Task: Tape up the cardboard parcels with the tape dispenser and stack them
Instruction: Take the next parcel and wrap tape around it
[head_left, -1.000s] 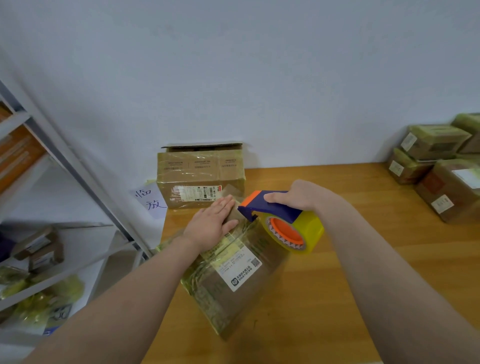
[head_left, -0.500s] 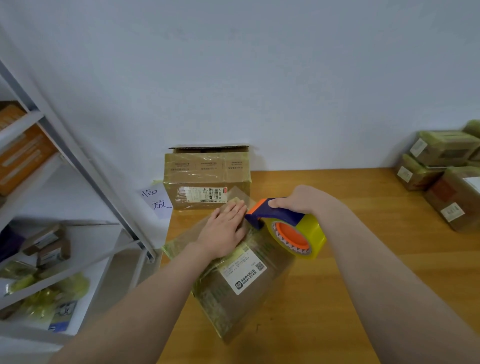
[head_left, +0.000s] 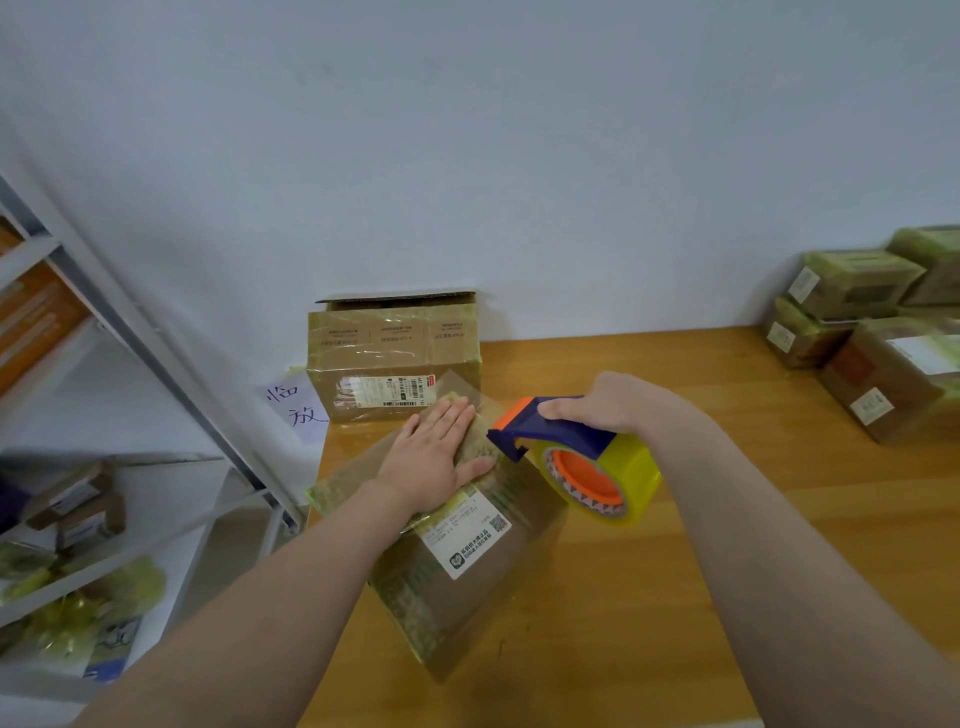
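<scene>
A brown cardboard parcel (head_left: 467, 582) with a white shipping label lies skewed at the near left of the wooden table (head_left: 727, 519). My left hand (head_left: 436, 457) presses flat on its top, fingers straight and pointing away from me. Just to the right, my right hand (head_left: 605, 402) grips the blue handle of the tape dispenser (head_left: 582, 457). The dispenser has an orange hub and a yellowish tape roll, and its orange-tipped front end meets the parcel's far right edge beside my left fingertips.
A larger taped box (head_left: 392, 358) stands against the wall behind the parcel, with a handwritten paper note (head_left: 296, 408) to its left. Several taped parcels (head_left: 872, 332) are piled at the table's right end. A metal shelf rack (head_left: 104, 415) with small boxes stands left.
Both hands, the parcel and the dispenser keep almost the same pose. The camera has shifted slightly, and the dispenser head sits a little closer to my left fingertips.
</scene>
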